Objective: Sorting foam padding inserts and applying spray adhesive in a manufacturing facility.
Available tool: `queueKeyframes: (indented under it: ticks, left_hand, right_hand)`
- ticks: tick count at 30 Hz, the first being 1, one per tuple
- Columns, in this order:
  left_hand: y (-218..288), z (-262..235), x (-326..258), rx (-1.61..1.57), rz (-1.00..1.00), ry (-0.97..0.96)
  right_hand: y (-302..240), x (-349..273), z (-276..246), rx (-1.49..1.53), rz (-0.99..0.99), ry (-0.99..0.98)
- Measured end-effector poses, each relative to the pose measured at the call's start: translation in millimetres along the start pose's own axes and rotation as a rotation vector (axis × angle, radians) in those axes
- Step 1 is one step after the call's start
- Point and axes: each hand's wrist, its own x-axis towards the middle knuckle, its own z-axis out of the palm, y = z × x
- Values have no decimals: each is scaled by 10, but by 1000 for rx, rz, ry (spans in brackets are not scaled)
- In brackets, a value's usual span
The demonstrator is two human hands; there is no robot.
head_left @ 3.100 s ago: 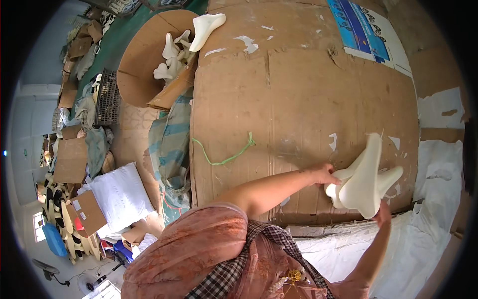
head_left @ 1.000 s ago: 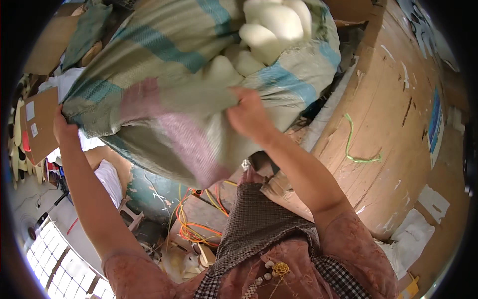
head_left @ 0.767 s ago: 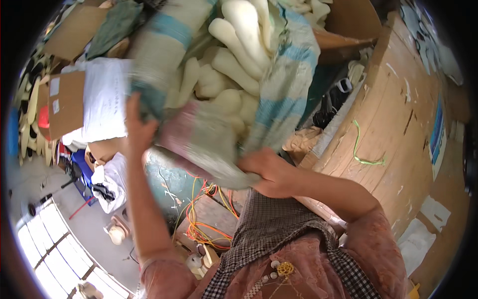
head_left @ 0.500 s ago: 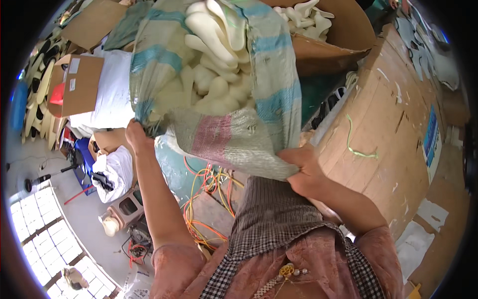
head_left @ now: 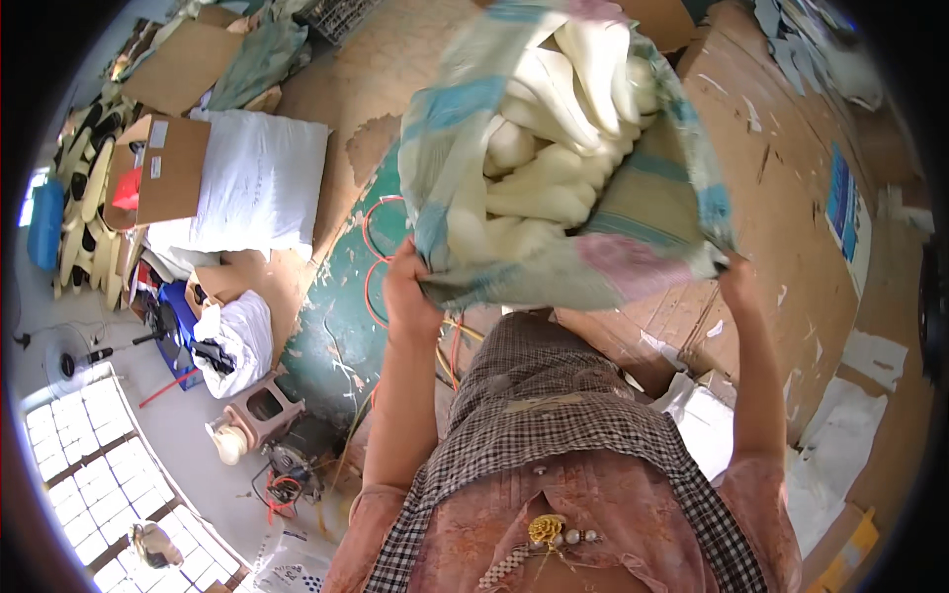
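A large woven sack (head_left: 445, 138), pale green with blue bands and a pink patch, hangs open in front of me. Its mouth faces me, and smooth cream foot-shaped pieces (head_left: 544, 183) fill much of the inside. At the left corner of the rim, my left hand (head_left: 409, 289) is closed on the fabric. My right hand (head_left: 735, 281) grips the opposite corner, so the near edge stretches between both fists. The sack's far end lies partly beyond the top of the view.
Brown cardboard (head_left: 781, 198) covers the surface on the right. To the left are a white stuffed bag (head_left: 262, 183) and a cardboard box (head_left: 173, 173). An orange hose (head_left: 368, 287) lies on the green floor (head_left: 331, 306), near a small machine (head_left: 301, 450).
Both hands and the sack have swung to the right, over the cardboard. The sack's mouth has tilted, and the pieces inside have shifted. More green floor shows at left.
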Motion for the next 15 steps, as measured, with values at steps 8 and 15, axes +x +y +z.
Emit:
queueKeyframes:
  ticks: [8, 15]
  left_hand:
    - [92, -137, 522, 78, -58, -84]
    - [408, -594, 430, -5, -152, -91]
  right_hand:
    - [-290, 43, 452, -145, -217, -169]
    - [-814, 422, 249, -36, -272, -846]
